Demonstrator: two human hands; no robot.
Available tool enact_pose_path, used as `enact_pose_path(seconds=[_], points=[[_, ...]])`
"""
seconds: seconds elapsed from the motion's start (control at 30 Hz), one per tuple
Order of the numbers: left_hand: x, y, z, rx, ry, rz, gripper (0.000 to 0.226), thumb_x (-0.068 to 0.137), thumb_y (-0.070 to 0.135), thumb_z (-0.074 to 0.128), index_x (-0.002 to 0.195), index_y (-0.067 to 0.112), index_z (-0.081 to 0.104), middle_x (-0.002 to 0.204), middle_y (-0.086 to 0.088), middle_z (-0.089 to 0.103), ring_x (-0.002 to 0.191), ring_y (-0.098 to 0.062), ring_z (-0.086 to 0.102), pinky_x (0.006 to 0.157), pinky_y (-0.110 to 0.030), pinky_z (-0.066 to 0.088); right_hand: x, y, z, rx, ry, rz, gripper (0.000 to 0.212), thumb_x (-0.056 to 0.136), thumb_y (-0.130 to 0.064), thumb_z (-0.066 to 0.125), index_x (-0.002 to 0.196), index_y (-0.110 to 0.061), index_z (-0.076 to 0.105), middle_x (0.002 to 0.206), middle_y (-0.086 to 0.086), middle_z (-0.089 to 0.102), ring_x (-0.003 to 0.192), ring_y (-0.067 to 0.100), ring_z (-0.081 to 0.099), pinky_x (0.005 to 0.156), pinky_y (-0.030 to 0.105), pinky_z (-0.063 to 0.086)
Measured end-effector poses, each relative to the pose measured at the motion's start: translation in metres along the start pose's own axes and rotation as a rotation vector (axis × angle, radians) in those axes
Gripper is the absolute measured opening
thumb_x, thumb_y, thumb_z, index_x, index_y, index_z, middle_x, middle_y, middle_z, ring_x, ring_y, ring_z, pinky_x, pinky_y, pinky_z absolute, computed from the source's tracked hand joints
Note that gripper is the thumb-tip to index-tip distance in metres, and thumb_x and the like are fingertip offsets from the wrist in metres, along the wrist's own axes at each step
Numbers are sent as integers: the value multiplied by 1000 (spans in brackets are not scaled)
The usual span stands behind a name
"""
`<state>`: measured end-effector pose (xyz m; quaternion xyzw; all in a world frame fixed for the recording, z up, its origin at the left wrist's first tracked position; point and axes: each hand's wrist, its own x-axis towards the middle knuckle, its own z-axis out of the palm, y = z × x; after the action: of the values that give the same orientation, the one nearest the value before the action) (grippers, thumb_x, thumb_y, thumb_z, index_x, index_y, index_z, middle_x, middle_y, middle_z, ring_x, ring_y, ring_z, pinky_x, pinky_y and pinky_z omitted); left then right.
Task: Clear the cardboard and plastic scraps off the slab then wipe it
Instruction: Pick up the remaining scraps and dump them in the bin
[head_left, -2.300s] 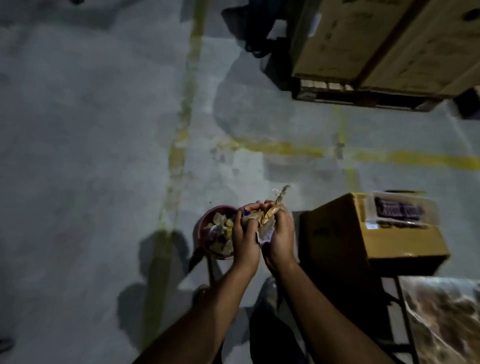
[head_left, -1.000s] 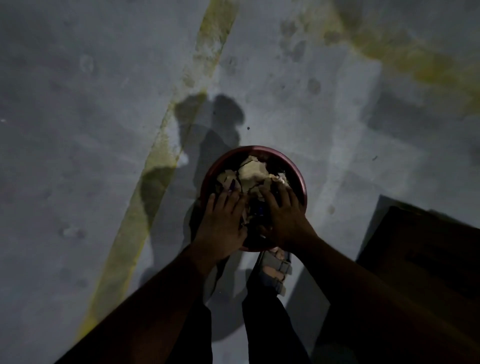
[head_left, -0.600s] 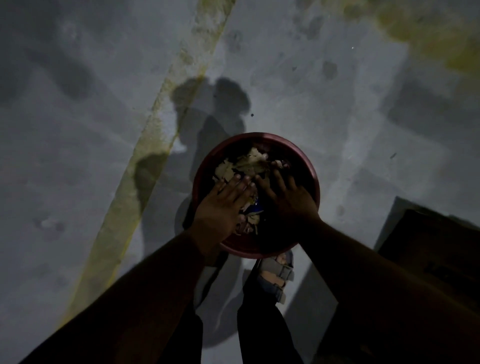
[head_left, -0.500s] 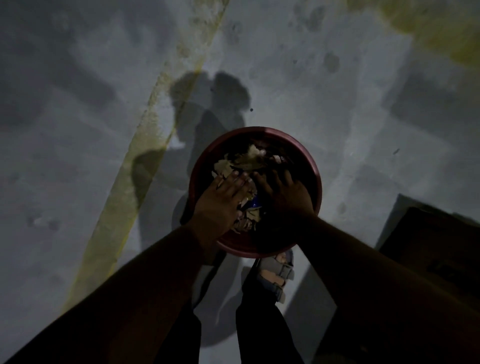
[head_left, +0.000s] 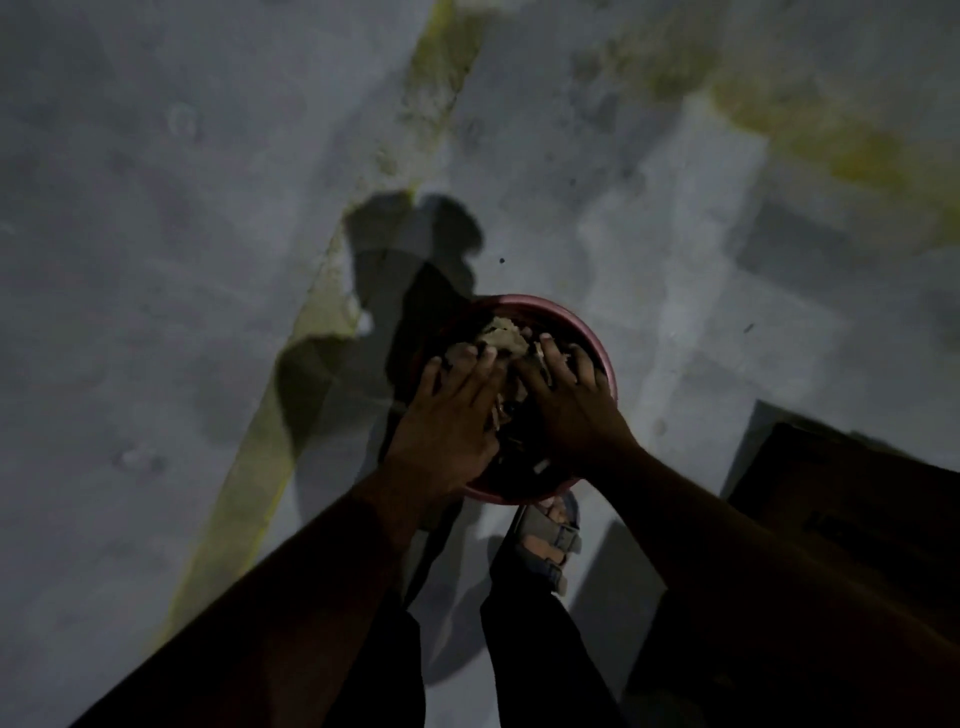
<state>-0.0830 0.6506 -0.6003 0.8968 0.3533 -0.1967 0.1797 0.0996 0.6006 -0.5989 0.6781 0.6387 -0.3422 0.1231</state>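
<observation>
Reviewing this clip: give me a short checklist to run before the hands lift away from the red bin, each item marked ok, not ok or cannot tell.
1. Pale cardboard and plastic scraps inside the round red plastic bin: ok.
2. Left hand flat on the scraps, gripping nothing: ok.
3. Right hand also free of scraps: cannot tell, its palm is hidden.
4. Scraps below the rim: cannot tell, too dark.
5. Bin upright on the grey concrete floor: ok.
6. Sandalled foot clear of the bin: not ok, it sits right at the near rim.

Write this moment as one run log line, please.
step: binning scraps | left hand: flat on scraps | right hand: flat on scraps | bin: red, on floor | slab: not in view
</observation>
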Motion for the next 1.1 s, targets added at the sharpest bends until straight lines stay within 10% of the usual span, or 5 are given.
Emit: enact_pose_path(seconds=[0.2, 0.63, 1.1], points=[[-50, 17, -91, -26, 197, -22, 65, 96, 45, 36, 149, 8, 42, 156, -15, 42, 145, -34, 36, 110, -62, 37, -77, -46, -66, 55, 225, 83, 76, 90, -57, 31, 154, -17, 34, 160, 22, 31, 145, 45, 31, 110, 62, 34], [-221, 71, -323, -109, 288, 135, 76, 95, 41, 56, 158, 12, 24, 168, -9, 15, 155, -25, 13, 122, -50, 20, -305, -149, -222, 60, 457, 294, 67, 100, -52, 38, 158, -20, 26, 168, 9, 15, 154, 33, 15, 118, 59, 21], [-319, 199, -418, 43, 303, 782, 74, 102, 47, 41, 161, 16, 8, 170, -4, 2, 156, -20, 2, 122, -46, 11, -533, -218, -211, 160, 792, 908, 67, 99, -58, 35, 158, -28, 25, 168, 7, 18, 155, 29, 15, 118, 61, 21]])
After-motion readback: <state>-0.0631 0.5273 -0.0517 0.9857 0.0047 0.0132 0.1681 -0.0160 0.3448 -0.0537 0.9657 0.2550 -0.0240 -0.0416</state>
